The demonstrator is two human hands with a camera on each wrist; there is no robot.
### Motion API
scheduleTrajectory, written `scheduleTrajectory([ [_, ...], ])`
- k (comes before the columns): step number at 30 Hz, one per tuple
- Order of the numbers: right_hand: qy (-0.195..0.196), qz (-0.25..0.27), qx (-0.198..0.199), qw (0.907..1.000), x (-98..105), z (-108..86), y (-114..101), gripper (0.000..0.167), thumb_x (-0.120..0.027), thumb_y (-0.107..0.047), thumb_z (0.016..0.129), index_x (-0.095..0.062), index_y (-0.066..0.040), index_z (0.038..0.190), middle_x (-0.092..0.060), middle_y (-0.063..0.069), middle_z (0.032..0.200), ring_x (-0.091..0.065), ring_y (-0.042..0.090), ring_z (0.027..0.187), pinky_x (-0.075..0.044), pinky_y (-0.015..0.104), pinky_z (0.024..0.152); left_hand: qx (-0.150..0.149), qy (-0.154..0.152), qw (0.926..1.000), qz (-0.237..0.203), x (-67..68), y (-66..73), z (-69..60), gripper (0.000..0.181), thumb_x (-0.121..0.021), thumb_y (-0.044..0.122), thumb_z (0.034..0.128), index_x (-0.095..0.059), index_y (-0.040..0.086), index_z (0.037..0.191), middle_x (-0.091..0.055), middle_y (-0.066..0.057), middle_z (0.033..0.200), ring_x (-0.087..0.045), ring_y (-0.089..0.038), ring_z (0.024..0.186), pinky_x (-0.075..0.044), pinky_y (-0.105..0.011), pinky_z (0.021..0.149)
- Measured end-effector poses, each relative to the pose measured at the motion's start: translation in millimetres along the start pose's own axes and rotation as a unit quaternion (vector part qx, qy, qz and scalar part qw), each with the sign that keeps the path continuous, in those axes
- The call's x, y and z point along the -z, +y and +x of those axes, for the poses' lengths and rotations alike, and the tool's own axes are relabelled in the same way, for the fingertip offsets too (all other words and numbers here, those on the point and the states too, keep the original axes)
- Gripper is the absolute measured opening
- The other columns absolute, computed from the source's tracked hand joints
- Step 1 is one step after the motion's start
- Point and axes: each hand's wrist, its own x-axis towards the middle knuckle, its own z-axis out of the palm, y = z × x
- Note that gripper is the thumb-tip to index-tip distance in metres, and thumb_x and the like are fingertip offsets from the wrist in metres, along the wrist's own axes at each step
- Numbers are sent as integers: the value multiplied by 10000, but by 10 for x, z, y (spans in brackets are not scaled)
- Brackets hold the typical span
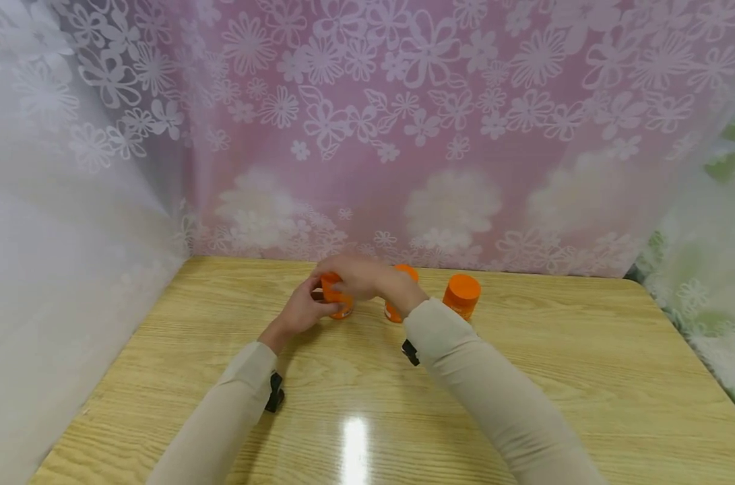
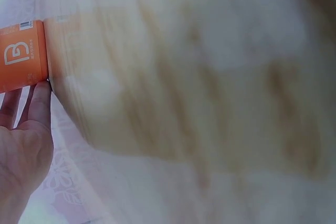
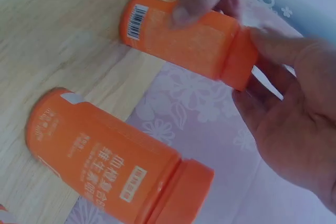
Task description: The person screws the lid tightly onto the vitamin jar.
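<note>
An orange bottle (image 1: 343, 311) stands at the back of the table, left of two similar ones. My left hand (image 1: 303, 308) grips its body, thumb along the side in the right wrist view. From above, my right hand (image 1: 356, 276) holds the bottle's orange cap (image 3: 242, 59); whether the cap is loose cannot be told. Beside it is a second orange bottle (image 3: 110, 156) with white print, partly covered by my right wrist in the head view. Farther right stands a third orange bottle (image 1: 463, 294). The left wrist view catches my left fingers (image 2: 39, 106) against an orange surface with a white logo.
The wooden table (image 1: 355, 377) spans the area, with a light glare near its front. A pink flowered curtain (image 1: 367, 168) hangs right behind the table's back edge. Pale curtains (image 1: 70, 236) flank both sides.
</note>
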Motion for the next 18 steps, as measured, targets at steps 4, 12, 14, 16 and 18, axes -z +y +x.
scheduleTrajectory([
  [4,205,-27,-275,9994,-39,0,-32,366,-571,-169,972,-546,-145,1336,-557,2,1293,-519,180,1159,-414,329,981,-4,13,10000,-20,-7,12,-3,642,-700,89,874,-371,47,1424,-455,-157,1314,-553,-330,1101,-532,-379,795],
  [12,947,-367,-996,9898,-140,29,-155,291,-612,-286,948,-639,-142,1199,-652,-15,1036,-570,145,811,-488,276,699,-259,-21,9997,-48,-1,-6,-10,717,-696,106,883,-317,192,1485,-433,-81,1360,-577,-282,1106,-536,-371,812],
  [14,907,-275,-1084,9896,-137,25,-174,345,-602,-316,951,-615,-132,1243,-646,-1,1083,-582,153,848,-496,281,721,-362,-54,9993,23,2,-15,0,686,-692,99,885,-338,174,1467,-451,-84,1357,-571,-280,1113,-527,-369,834],
  [16,818,-115,-1160,9898,-103,18,-190,418,-587,-337,957,-558,-135,1322,-608,16,1211,-590,173,985,-498,301,813,-385,-73,9992,40,3,-19,8,641,-689,89,885,-367,154,1436,-474,-93,1332,-575,-282,1105,-526,-372,836],
  [18,745,35,-1136,9907,-41,14,-202,473,-583,-331,960,-494,-149,1387,-514,38,1363,-527,208,1170,-460,339,931,-360,-65,9993,30,2,-18,16,607,-694,90,882,-390,143,1405,-497,-97,1306,-578,-276,1096,-526,-371,835],
])
